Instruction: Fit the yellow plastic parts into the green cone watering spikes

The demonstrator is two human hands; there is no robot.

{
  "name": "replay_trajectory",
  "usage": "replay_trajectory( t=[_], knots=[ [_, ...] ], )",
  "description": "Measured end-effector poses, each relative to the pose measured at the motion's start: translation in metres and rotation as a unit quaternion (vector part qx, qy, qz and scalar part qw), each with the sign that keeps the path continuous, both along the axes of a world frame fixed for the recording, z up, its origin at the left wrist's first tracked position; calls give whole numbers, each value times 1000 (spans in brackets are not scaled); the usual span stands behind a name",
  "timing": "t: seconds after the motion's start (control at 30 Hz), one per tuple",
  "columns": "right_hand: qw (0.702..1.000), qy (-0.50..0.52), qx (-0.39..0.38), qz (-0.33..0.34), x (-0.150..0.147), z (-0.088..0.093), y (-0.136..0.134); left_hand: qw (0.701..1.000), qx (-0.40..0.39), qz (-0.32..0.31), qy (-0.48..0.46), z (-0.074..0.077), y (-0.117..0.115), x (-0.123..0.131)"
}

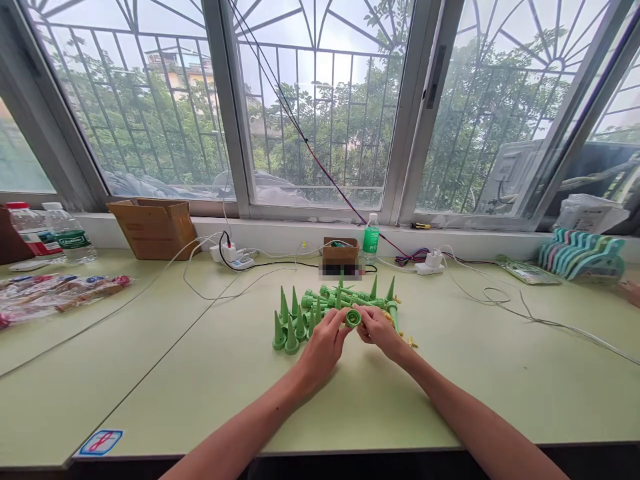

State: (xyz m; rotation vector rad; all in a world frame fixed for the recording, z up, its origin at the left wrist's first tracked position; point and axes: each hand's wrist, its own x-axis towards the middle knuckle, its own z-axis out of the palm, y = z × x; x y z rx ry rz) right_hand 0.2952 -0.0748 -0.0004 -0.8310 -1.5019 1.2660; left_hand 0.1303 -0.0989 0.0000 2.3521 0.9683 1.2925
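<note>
My left hand (pixel 324 343) and my right hand (pixel 379 329) meet over the pale green table (pixel 210 373), fingers pinched together on one small round green plastic piece (pixel 353 318) held between them. Just behind my hands lies a pile of green cone-shaped spikes (pixel 330 308); several stand upright on their wide ends at the left of the pile, others lie flat. A few small yellow bits (pixel 412 343) lie beside my right hand.
A cardboard box (pixel 155 228) and two water bottles (pixel 53 233) stand at the back left, with wrapped packets (pixel 55 293) on the table. A power strip (pixel 233 257), white cables, a small box (pixel 341 255), a green bottle (pixel 371 237) and stacked teal parts (pixel 580 253) line the window sill.
</note>
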Motion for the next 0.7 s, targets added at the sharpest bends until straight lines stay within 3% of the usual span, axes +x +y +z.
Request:
replay_trajectory(
  t=[0.2, 0.7],
  knots=[
    [999, 37, -26, -2, -4, 6, -4, 999, -17, 24, -25, -1, 0, 3],
    [998, 51, -34, 17, -7, 5, -5, 977, -180, 35, -109, 6, -4, 7]
  ],
)
